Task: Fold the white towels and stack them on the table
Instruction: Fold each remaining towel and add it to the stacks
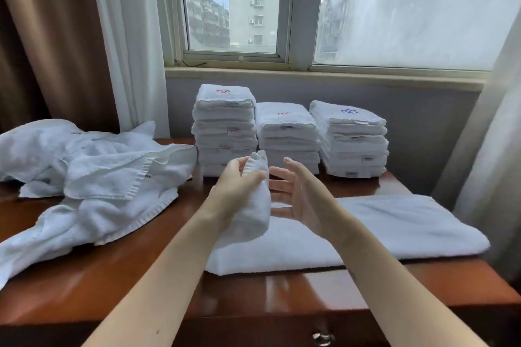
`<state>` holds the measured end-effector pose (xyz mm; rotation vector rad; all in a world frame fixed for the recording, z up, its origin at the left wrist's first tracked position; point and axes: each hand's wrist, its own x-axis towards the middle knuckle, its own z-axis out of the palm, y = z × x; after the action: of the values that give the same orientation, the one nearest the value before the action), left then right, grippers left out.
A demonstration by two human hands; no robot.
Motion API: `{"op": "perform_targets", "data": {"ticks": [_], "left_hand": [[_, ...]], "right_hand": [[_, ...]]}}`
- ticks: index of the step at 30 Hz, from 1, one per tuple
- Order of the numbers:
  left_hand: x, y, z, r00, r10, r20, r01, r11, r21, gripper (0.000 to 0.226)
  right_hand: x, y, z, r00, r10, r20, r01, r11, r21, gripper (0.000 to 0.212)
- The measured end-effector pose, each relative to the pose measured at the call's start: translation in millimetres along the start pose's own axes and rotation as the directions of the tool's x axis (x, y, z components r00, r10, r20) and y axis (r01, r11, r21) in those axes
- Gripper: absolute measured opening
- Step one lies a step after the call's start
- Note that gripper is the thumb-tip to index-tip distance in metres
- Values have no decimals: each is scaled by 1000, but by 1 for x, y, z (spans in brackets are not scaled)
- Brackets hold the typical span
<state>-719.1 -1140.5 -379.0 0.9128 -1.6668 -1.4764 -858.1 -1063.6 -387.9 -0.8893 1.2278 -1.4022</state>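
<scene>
Table [282,298] top is showing as reddish-brown wood under a glossy lacquer, throwing back window light in streaks. Long towel [394,222] is reading as white terry cloth, matt, with a fine nubby pile. Loose towels [93,177] are showing the same matt terry, with flatter woven hem bands along the edges. Towel stacks [287,135] are carrying small stitched labels and embroidered thread marks, red and blue. Drawer knob [322,336] is glinting like polished metal. Brown curtain [50,36] is looking like smooth, heavy cloth; white curtain [132,36] is looking thinner and matt.
</scene>
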Motion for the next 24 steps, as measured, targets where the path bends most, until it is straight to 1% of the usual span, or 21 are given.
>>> {"op": "perform_targets", "data": {"ticks": [1,2,3,5,6,9,11,12,13,14,15,16,17,18,19,20,21,22,23,24], "left_hand": [[0,1,11,999,-21,38,21,1000,-8,50],[-1,3,22,996,-39,86,41,999,-24,49],[-1,4,32,990,-46,135,54,997,-53,42],[-1,5,49,977,-34,208,57,993,-105,30],[0,4,56,971,-29,236,56,993,-108,30],[2,-4,71,957,-35,287,66,993,-96,36],[4,-11,74,964,-23,263,37,998,-48,36],[5,-16,73,973,16,232,-26,999,43,36],[6,-22,71,976,77,203,-115,976,184,35],[6,-29,67,973,148,175,-202,916,348,35],[6,-36,63,964,215,153,-264,823,503,35],[5,-42,59,954,261,149,-295,717,631,35],[4,-48,57,946,275,170,-308,606,734,34],[3,-54,56,944,248,216,-315,487,815,35],[3,-60,56,946,186,265,-317,374,872,39],[2,-66,57,949,112,295,-316,292,903,44],[2,-71,57,951,51,305,-307,256,917,50],[2,-74,57,954,21,300,-295,250,922,53],[4,-77,56,956,15,291,-286,253,924,55],[5,-79,54,958,15,288,-282,253,925,56]], "right_hand": [[-3,-3,-10,1000,9,24,-9,1000,-5,53],[-6,-6,-21,999,6,52,-5,1000,-10,56],[-9,-8,-29,997,-7,83,8,1000,-2,56],[-14,-9,-45,989,-41,139,38,999,20,49],[-14,-7,-53,991,-44,123,45,999,-3,44],[-14,2,-73,996,-84,-31,78,983,-167,27],[-16,6,-81,989,-109,-99,80,961,-264,31],[-17,8,-84,983,-114,-142,64,946,-316,36],[-17,10,-86,972,-115,-203,30,925,-380,43],[-15,14,-89,954,-121,-273,-18,890,-455,54],[-14,16,-91,935,-129,-331,-70,848,-526,65],[-12,18,-92,923,-136,-360,-108,806,-582,72],[-12,21,-91,919,-142,-367,-133,765,-630,75],[-12,23,-91,919,-155,-362,-152,709,-689,78],[-14,25,-90,919,-184,-349,-167,620,-766,78],[-15,28,-89,917,-231,-326,-172,506,-845,77],[-16,30,-89,914,-288,-285,-154,402,-902,74],[-17,32,-90,915,-327,-236,-118,342,-932,69],[-17,33,-90,925,-329,-188,-78,318,-945,64],[-18,35,-90,945,-296,-139,-42,312,-949,60]]}}
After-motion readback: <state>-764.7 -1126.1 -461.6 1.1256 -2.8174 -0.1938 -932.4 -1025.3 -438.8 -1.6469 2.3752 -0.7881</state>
